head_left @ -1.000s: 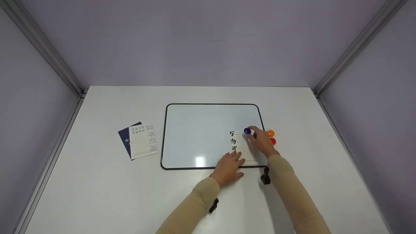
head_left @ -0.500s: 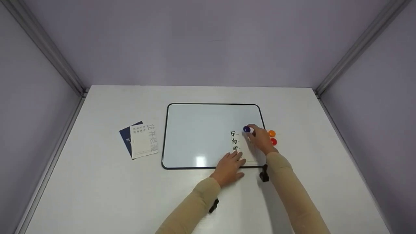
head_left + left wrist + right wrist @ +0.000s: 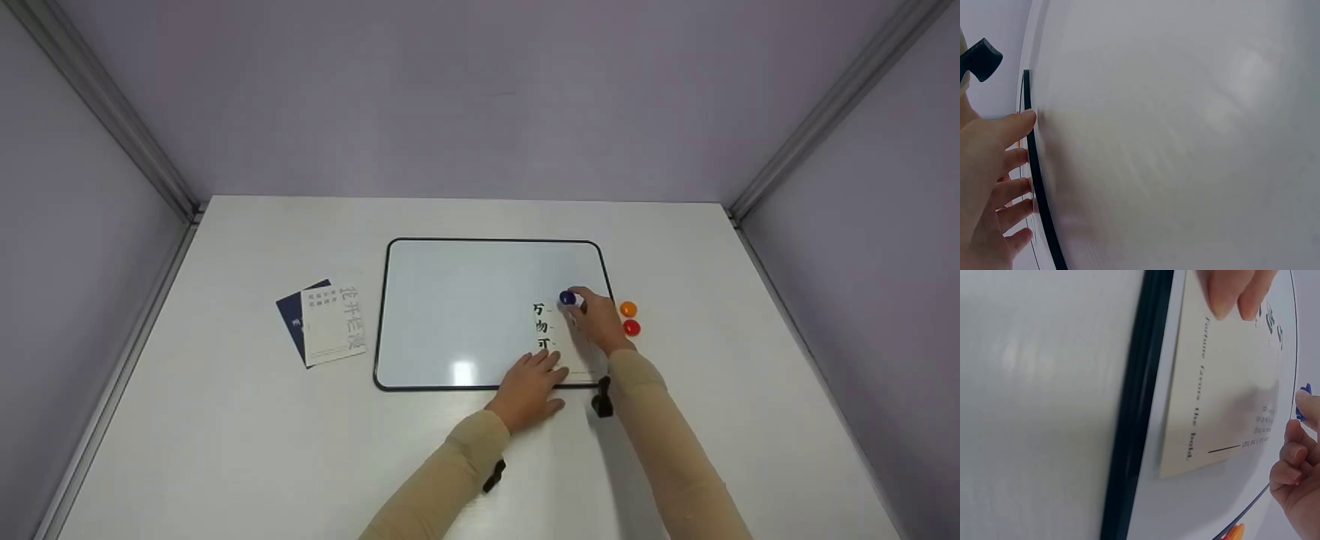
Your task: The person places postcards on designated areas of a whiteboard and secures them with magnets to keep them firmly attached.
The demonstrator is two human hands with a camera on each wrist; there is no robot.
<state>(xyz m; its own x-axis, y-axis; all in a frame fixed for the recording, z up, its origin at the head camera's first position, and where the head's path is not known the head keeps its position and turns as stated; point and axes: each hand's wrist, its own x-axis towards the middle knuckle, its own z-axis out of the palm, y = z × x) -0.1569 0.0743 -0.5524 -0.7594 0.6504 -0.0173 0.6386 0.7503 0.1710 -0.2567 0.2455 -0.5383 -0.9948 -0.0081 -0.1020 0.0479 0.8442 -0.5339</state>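
Note:
My right hand (image 3: 602,321) pinches a round blue magnet (image 3: 567,298) between thumb and fingertips, over the top edge of a cream card (image 3: 577,358). In the right wrist view the blue magnet (image 3: 1307,388) shows past the thumb, and the card (image 3: 1219,382) bears printed English lines and dark brush characters. With fingers spread, my left hand (image 3: 525,391) rests on the card's lower left part, across the near edge of a black-framed whiteboard (image 3: 450,315). The left wrist view has this left hand (image 3: 988,180) at its left side. Whether the magnet touches the card is unclear.
An orange magnet (image 3: 628,309) and a red magnet (image 3: 632,328) lie just right of the whiteboard. Left of it, a second cream card (image 3: 330,337) overlaps a dark blue card (image 3: 288,309). Walls stand behind and on both sides of the white table (image 3: 262,450).
My right hand, with the blue magnet, has shifted slightly left and away from me. The left hand has stayed on the card.

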